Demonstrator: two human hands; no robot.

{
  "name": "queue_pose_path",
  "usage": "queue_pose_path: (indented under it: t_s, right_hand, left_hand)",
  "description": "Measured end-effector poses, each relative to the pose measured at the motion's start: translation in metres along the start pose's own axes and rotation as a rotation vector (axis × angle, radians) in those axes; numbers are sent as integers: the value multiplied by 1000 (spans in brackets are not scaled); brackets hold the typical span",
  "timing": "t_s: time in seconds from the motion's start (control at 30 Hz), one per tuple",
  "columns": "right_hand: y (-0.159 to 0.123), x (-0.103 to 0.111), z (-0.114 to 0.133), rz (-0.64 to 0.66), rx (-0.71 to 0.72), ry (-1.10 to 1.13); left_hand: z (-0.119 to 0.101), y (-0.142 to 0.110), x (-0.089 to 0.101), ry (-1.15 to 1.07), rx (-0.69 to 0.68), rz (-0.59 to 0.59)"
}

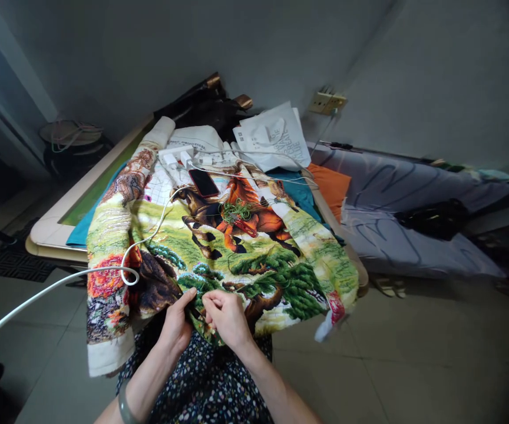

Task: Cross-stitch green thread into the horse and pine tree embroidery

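A large embroidered cloth [210, 235] with horses, trees and grass drapes from the table toward my lap. Its left side is rolled into a thick bundle [108, 235]. At the cloth's near edge, my left hand [177, 324] grips the fabric, thumb on top and the fingers hidden beneath. Just to its right, my right hand [227, 318] is closed in a pinch over the same edge; what sits between the fingertips is too small to make out. A tangle of green thread [237, 210] lies farther up on the horse picture.
A phone [204, 182] and a white power strip [175, 152] rest on the cloth. A white cable [60, 284] loops across its left side. White bags [274, 135] lie at the table's back, below a wall socket [327, 102]. Patterned fabric [382, 194] covers something at right.
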State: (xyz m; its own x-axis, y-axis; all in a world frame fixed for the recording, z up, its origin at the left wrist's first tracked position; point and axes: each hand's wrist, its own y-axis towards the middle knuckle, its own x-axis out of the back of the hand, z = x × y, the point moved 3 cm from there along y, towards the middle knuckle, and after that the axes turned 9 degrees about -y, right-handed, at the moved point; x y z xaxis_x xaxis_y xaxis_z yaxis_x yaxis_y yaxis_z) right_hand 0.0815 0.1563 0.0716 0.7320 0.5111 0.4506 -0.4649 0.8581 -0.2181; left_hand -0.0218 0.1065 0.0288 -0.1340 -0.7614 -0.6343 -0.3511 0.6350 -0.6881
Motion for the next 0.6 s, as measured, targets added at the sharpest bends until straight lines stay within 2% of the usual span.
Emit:
queue_pose_path:
  t_s: [0.23, 0.33, 0.43, 0.5, 0.57, 0.6]
  right_hand:
    - [-1, 9, 4, 35, 30, 76]
    - [4, 19, 3, -31, 62, 155]
    - [13, 31, -3, -128, 71, 203]
    - [19, 41, -8, -185, 70, 211]
    - [24, 57, -10, -263, 86, 205]
    - [28, 66, -10, -317, 108, 198]
  left_hand:
    - [-2, 1, 0, 30, -9, 10]
    - [-1, -5, 2, 91, -40, 43]
    - [-7, -26, 5, 273, -32, 161]
    - [-23, -51, 14, 453, 50, 146]
    - [-53, -82, 26, 618, 101, 85]
    - [-72, -99, 31, 682, 75, 97]
